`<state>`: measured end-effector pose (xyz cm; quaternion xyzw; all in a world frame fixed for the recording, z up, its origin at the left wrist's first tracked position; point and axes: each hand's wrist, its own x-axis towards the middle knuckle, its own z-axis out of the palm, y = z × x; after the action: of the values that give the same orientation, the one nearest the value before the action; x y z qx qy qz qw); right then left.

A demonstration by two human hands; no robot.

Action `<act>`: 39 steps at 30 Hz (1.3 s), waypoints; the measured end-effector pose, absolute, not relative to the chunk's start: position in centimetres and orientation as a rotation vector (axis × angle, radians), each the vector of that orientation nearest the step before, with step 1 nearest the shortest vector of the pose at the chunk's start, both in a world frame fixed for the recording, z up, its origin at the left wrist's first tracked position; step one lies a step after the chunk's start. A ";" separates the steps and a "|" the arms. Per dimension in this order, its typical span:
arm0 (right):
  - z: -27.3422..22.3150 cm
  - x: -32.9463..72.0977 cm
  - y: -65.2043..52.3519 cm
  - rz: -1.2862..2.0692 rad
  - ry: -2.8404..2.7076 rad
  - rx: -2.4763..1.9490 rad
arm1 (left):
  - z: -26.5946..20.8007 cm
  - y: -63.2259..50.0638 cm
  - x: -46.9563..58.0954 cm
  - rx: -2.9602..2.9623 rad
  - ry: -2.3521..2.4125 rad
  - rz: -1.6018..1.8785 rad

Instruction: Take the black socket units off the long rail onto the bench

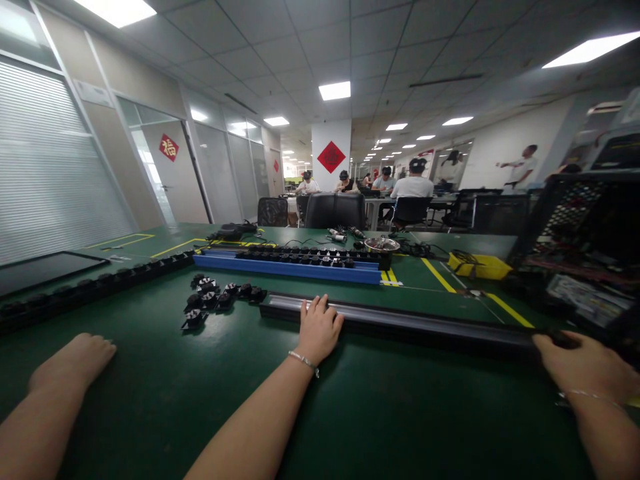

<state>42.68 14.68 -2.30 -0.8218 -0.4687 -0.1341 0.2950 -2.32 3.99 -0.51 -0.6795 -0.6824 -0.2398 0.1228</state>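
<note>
A long black channel rail with a shiny grey inner face lies slantwise on the green table. My left hand, with a bracelet at its wrist, lies across the rail near its left end, fingers over the far edge and thumb at the near side. At the other end, my right hand is closed around the rail; some of its fingers are hidden behind a dark part there. Just off the left end sits a loose group of small black parts with metal plates, several in number.
Another person's closed hand rests at left. Beyond the rail stands a blue rail beside a row of black parts. A metal bowl, yellow bin and cables lie farther back. A black row of parts crosses the left; a dark rack rises right.
</note>
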 end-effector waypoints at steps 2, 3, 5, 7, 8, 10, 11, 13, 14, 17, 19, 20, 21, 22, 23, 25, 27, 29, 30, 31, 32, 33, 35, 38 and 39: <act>-1.3 40.9 13.7 -0.222 -1.195 -2.308 | -0.4 3.9 -2.3 -1.976 -1.989 -0.691; -0.8 40.2 13.3 -0.216 -1.208 -2.318 | -0.4 3.9 -2.2 -1.971 -1.990 -0.690; -0.2 39.1 12.7 -0.190 -1.254 -2.318 | -0.4 3.9 -2.2 -1.963 -1.990 -0.693; 0.2 38.5 12.4 -0.161 -1.303 -2.302 | -0.5 4.0 -2.2 -1.956 -1.987 -0.701; 0.2 38.3 12.4 -0.156 -1.324 -2.293 | -0.6 4.0 -2.2 -1.952 -1.985 -0.705; 0.3 37.9 12.3 -0.159 -1.357 -2.279 | -0.7 4.1 -2.2 -1.943 -1.984 -0.715; 0.3 37.7 12.3 -0.161 -1.370 -2.277 | -0.8 4.2 -2.2 -1.940 -1.982 -0.719; 0.3 37.2 12.2 -0.152 -1.388 -2.279 | -0.9 4.2 -2.3 -1.938 -1.978 -0.723; 0.3 37.1 12.2 -0.145 -1.394 -2.282 | -0.9 4.3 -2.3 -1.941 -1.977 -0.723; 0.3 36.8 12.4 -0.129 -1.380 -2.303 | -0.8 4.2 -2.3 -1.948 -1.975 -0.722; 0.3 36.6 12.6 -0.101 -1.354 -2.327 | -0.8 4.2 -2.3 -1.949 -1.974 -0.723; 0.4 36.5 12.6 -0.082 -1.338 -2.338 | -0.8 4.2 -2.2 -1.949 -1.975 -0.726; 0.4 36.3 12.7 -0.061 -1.323 -2.346 | -0.8 4.2 -2.2 -1.948 -1.977 -0.731; 0.5 36.1 12.7 -0.039 -1.307 -2.354 | -0.8 4.2 -2.2 -1.946 -1.980 -0.738; 0.6 35.8 12.6 -0.031 -1.301 -2.349 | -0.8 4.2 -2.2 -1.944 -1.981 -0.744; 0.8 35.0 12.4 -0.007 -1.296 -2.355 | -0.8 4.2 -2.2 -1.944 -1.979 -0.752; 1.0 34.0 12.1 -0.023 -1.298 -2.339 | -0.8 4.2 -2.3 -1.948 -1.972 -0.750; 1.1 33.0 11.7 -0.016 -1.292 -2.317 | -0.8 4.2 -2.3 -1.949 -1.968 -0.741; 1.1 32.5 11.5 -0.028 -1.286 -2.296 | -0.8 4.1 -2.3 -1.948 -1.969 -0.737; 1.2 32.0 11.3 -0.058 -1.259 -2.279 | -0.8 4.1 -2.3 -1.948 -1.973 -0.731; 1.3 31.6 11.2 -0.064 -1.257 -2.266 | -0.8 4.1 -2.3 -1.952 -1.976 -0.725; 1.4 31.2 11.0 -0.059 -1.277 -2.257 | -0.8 4.1 -2.3 -1.958 -1.981 -0.720; 1.6 30.7 10.7 -0.056 -1.313 -2.253 | -0.8 4.1 -2.4 -1.968 -1.988 -0.714; 1.8 30.7 10.4 -0.048 -1.437 -2.262 | -0.7 4.0 -2.3 -1.963 -1.976 -0.713; 1.8 30.9 10.4 -0.045 -1.465 -2.266 | -0.7 4.0 -2.3 -1.958 -1.971 -0.713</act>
<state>30.89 10.44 1.76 -0.8192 -0.5295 -0.0163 0.2198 -2.32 4.04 -0.70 -0.6762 -0.6808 -0.2462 0.1364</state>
